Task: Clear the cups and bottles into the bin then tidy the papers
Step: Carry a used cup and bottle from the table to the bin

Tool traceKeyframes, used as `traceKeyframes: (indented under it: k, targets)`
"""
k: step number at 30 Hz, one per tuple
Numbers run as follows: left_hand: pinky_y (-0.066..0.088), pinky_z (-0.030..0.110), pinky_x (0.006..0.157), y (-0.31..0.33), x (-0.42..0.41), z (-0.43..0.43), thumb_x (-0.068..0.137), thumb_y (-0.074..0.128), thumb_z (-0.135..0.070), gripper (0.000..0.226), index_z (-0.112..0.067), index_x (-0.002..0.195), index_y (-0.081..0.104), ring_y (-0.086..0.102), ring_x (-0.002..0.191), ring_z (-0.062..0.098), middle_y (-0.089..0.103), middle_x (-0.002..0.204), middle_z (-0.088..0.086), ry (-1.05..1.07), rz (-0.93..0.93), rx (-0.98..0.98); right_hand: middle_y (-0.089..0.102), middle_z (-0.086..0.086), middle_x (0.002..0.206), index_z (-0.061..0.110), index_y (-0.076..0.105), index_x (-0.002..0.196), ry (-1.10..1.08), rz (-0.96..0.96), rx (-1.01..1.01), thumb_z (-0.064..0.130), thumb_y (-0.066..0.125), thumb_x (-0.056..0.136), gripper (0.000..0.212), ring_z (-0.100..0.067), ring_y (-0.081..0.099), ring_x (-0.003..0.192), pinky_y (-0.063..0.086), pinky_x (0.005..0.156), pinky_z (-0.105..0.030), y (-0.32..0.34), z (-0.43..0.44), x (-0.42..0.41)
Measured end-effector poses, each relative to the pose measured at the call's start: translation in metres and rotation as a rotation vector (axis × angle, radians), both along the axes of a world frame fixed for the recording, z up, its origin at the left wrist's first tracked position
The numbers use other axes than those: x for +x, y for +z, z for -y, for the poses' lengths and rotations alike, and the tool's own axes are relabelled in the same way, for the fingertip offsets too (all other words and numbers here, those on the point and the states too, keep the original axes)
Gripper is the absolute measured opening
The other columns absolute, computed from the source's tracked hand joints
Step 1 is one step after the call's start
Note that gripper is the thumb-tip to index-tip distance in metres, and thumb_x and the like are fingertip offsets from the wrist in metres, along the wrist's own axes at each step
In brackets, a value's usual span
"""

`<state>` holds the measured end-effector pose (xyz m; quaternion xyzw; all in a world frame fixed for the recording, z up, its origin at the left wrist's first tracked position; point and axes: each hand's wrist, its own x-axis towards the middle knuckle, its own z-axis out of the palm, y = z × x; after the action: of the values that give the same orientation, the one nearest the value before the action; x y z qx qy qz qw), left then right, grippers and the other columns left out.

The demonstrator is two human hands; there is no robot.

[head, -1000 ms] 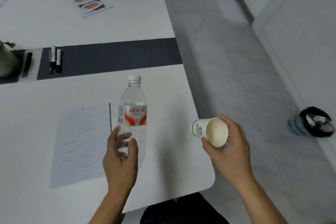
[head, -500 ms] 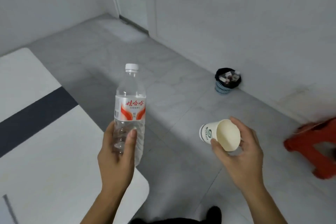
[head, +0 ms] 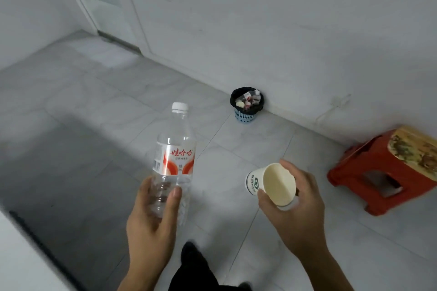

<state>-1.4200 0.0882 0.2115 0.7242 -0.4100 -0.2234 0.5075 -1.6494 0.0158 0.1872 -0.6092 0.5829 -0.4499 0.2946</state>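
My left hand [head: 151,217] grips the lower part of a clear plastic water bottle [head: 176,149] with a red-and-white label and a white cap, held upright over the floor. My right hand [head: 295,210] holds a white paper cup [head: 272,184] tipped on its side, its empty cream inside facing me. A small blue bin [head: 246,107] with a black liner stands on the floor against the wall, ahead of both hands, with rubbish inside it. No papers are in view.
A red plastic stool [head: 387,170] with a patterned top stands by the wall at the right. The white table's corner [head: 21,257] shows at the lower left. A door [head: 99,0] is at the far left. Grey tiled floor lies between me and the bin.
The view has swung right, away from the table, and moved toward the bin, which now sits nearer the centre. The stool has come fully into view. Both hands keep their grips.
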Motion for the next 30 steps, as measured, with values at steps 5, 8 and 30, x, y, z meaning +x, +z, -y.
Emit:
traceKeyframes:
  k: [5, 8, 30]
  targets:
    - [0.055, 0.018, 0.065, -0.019, -0.013, 0.09, 0.083, 0.061, -0.058, 0.033, -0.045, 0.114, 0.057, 0.067, 0.092, -0.004, 0.068, 0.104, -0.025, 0.024, -0.08, 0.011, 0.054, 0.017, 0.116, 0.036, 0.057, 0.127, 0.009, -0.019, 0.046, 0.033, 0.085, 0.063, 0.07, 0.004, 0.055, 0.107, 0.046, 0.083, -0.008, -0.027, 0.093, -0.007]
    - [0.052, 0.012, 0.06, -0.036, -0.011, 0.164, 0.087, 0.068, -0.042, 0.031, -0.032, 0.115, 0.058, 0.065, 0.087, -0.01, 0.067, 0.095, -0.03, 0.042, -0.126, 0.027, 0.052, 0.017, 0.116, 0.035, 0.055, 0.128, 0.009, -0.067, 0.047, 0.039, 0.08, 0.063, 0.07, 0.005, 0.054, 0.106, 0.05, 0.082, -0.019, -0.035, 0.163, -0.004]
    - [0.055, 0.041, 0.086, -0.063, -0.042, 0.681, 0.087, 0.044, -0.051, 0.058, -0.019, 0.135, 0.049, 0.064, 0.104, 0.026, 0.063, 0.12, 0.003, -0.138, -0.021, 0.299, 0.052, 0.015, 0.114, 0.031, 0.054, 0.127, -0.14, -0.047, 0.191, 0.037, 0.079, 0.064, 0.068, 0.003, 0.054, 0.103, 0.045, 0.082, -0.017, -0.053, 0.634, -0.049]
